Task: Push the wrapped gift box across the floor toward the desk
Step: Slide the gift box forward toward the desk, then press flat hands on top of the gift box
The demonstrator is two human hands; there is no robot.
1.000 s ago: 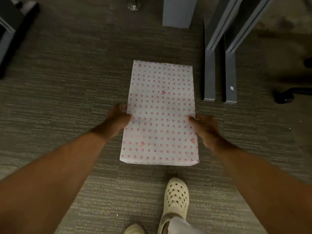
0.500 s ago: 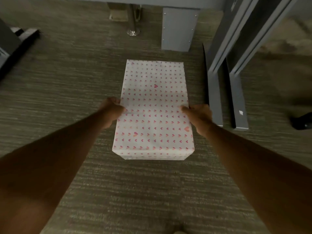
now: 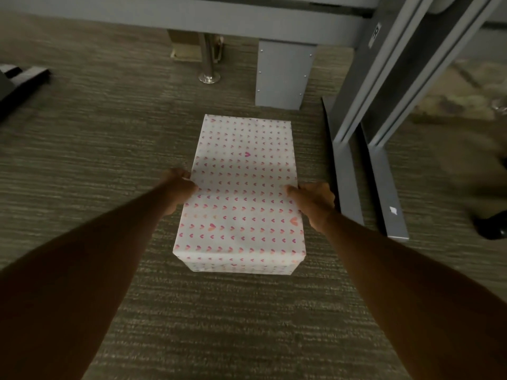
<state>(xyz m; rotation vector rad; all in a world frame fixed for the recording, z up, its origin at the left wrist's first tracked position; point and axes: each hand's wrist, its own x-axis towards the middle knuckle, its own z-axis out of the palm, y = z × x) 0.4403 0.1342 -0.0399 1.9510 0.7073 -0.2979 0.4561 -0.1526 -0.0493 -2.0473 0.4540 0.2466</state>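
The wrapped gift box [image 3: 242, 193], white paper with small pink hearts, lies flat on the grey carpet in the middle of the view. My left hand [image 3: 178, 189] grips its left long side about halfway along. My right hand [image 3: 312, 200] grips the right long side opposite. Both thumbs rest on the top edge; the fingers are hidden down the sides. The grey desk [image 3: 219, 15] runs across the top of the view, and its panel leg [image 3: 282, 75] stands just beyond the box's far end.
Two grey metal frame feet [image 3: 348, 171] lie on the carpet close to the box's right side, with uprights [image 3: 384, 64] rising above them. A chrome post base [image 3: 209, 76] stands under the desk. A black object [image 3: 16, 83] sits far left, a dark chair castor [image 3: 491, 227] far right.
The box has slid forward over the carpet with both hands on its sides, and now its far end is close to the desk's panel leg. The shoe has left the view.
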